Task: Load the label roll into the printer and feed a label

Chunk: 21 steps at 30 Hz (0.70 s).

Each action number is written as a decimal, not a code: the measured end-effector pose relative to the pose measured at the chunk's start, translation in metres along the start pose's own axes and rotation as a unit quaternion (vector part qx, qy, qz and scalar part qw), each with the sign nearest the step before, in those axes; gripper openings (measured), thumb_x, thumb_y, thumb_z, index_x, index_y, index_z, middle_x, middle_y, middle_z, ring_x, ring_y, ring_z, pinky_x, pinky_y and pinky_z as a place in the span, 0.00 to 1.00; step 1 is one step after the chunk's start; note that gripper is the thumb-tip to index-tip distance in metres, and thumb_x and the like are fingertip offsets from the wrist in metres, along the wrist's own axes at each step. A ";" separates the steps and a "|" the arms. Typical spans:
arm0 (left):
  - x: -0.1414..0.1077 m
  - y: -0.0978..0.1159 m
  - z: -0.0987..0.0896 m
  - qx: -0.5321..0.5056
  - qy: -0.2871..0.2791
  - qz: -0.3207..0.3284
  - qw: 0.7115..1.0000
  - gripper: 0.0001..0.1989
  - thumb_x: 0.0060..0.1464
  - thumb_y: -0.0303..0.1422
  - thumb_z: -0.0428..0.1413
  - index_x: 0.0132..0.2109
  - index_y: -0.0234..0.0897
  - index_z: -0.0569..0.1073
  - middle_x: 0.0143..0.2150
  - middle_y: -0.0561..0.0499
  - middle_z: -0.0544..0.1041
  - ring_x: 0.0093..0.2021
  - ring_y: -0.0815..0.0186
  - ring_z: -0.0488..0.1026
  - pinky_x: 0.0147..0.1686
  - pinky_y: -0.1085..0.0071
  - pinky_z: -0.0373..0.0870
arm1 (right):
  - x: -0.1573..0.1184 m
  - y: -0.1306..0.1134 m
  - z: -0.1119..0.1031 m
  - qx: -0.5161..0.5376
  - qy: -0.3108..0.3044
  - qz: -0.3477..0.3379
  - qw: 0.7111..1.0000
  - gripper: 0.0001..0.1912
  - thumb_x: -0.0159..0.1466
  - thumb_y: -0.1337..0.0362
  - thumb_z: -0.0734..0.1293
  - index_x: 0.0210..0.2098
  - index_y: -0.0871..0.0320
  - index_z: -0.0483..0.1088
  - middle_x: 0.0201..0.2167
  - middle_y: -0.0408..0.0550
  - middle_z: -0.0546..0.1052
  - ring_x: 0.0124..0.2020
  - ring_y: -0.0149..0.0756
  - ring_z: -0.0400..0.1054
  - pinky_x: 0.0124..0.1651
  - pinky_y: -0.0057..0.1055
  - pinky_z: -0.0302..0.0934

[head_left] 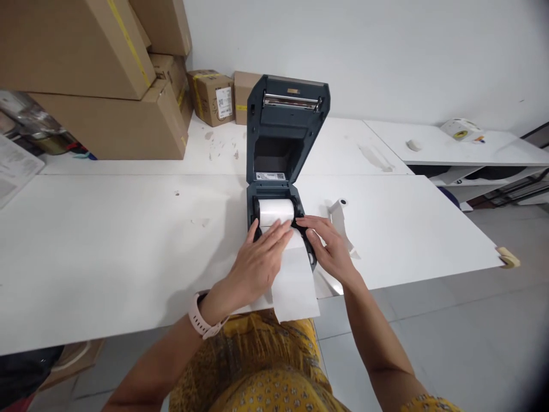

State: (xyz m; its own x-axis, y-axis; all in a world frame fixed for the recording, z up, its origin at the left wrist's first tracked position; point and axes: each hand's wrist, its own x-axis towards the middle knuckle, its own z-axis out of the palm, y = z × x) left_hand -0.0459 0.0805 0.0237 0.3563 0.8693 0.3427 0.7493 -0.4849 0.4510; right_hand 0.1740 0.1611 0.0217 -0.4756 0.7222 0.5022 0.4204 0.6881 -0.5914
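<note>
A dark grey label printer (278, 126) stands on the white table with its lid tilted up. Inside sits a roll of white labels (277, 210); its loose strip (295, 286) runs out over the front and hangs past the table edge. My left hand (261, 260) lies with fingers stretched over the strip and the roll's front, thumb at the printer's left side. At the printer's right side, my right hand (330, 249) rests its outstretched fingers near the roll holder, thumb apart. Part of the printer's front is hidden by my hands.
Right of the printer lies a small paper roll (338, 217) with a curled tail. Cardboard boxes (115, 126) are stacked at the back left, with a smaller labelled box (212, 97) beside them. A lower shelf (497, 150) stands at the right, holding another roll (463, 130).
</note>
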 end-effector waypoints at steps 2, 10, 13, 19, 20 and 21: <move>0.002 -0.002 -0.006 0.043 -0.059 0.041 0.996 0.27 0.74 0.37 0.43 0.75 0.38 0.58 0.76 0.41 0.64 0.78 0.55 0.58 0.77 0.42 0.42 | -0.004 0.001 0.004 0.012 0.009 0.001 1.000 0.15 0.77 0.62 0.59 0.56 0.50 0.75 0.53 0.50 0.83 0.63 0.44 0.71 0.64 0.51 0.69; 0.004 -0.024 -0.031 0.090 -0.151 0.123 0.977 0.31 0.73 0.49 0.45 0.75 0.39 0.59 0.76 0.44 0.64 0.79 0.56 0.55 0.77 0.47 0.43 | -0.013 0.003 0.004 0.053 0.001 0.002 0.999 0.14 0.77 0.60 0.60 0.54 0.50 0.76 0.58 0.50 0.81 0.66 0.45 0.70 0.68 0.55 0.66; 0.004 -0.023 -0.029 0.091 -0.141 0.127 0.978 0.35 0.71 0.50 0.48 0.76 0.38 0.57 0.76 0.42 0.64 0.78 0.53 0.56 0.76 0.47 0.46 | -0.015 0.005 0.007 0.073 0.014 0.012 0.997 0.14 0.77 0.60 0.61 0.54 0.49 0.76 0.57 0.50 0.82 0.67 0.45 0.70 0.69 0.55 0.65; -0.001 -0.006 -0.011 0.131 -0.092 0.120 0.980 0.40 0.67 0.51 0.53 0.73 0.27 0.59 0.75 0.35 0.65 0.77 0.45 0.57 0.76 0.43 0.46 | -0.016 0.004 0.013 0.099 0.038 0.025 0.994 0.13 0.77 0.61 0.61 0.54 0.48 0.77 0.58 0.49 0.82 0.68 0.44 0.69 0.70 0.54 0.64; -0.003 -0.003 -0.008 0.138 -0.082 0.118 0.980 0.40 0.67 0.51 0.54 0.73 0.26 0.60 0.75 0.34 0.64 0.77 0.44 0.57 0.76 0.43 0.46 | -0.017 0.004 0.014 0.100 0.039 0.025 0.994 0.14 0.77 0.61 0.61 0.54 0.48 0.77 0.58 0.49 0.82 0.68 0.44 0.69 0.70 0.54 0.64; -0.006 0.001 -0.005 0.143 -0.073 0.117 0.980 0.40 0.66 0.51 0.54 0.73 0.25 0.59 0.75 0.34 0.64 0.77 0.44 0.56 0.76 0.44 0.47 | -0.018 0.004 0.014 0.100 0.040 0.025 0.994 0.14 0.77 0.61 0.61 0.53 0.48 0.77 0.58 0.48 0.82 0.68 0.44 0.69 0.70 0.53 0.65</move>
State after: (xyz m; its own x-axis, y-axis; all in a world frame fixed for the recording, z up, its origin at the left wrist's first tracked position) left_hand -0.0502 0.0748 0.0262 0.5970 0.7527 0.2776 0.7566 -0.6433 0.1170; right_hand 0.1737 0.1495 0.0017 -0.3922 0.7636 0.5129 0.2755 0.6295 -0.7265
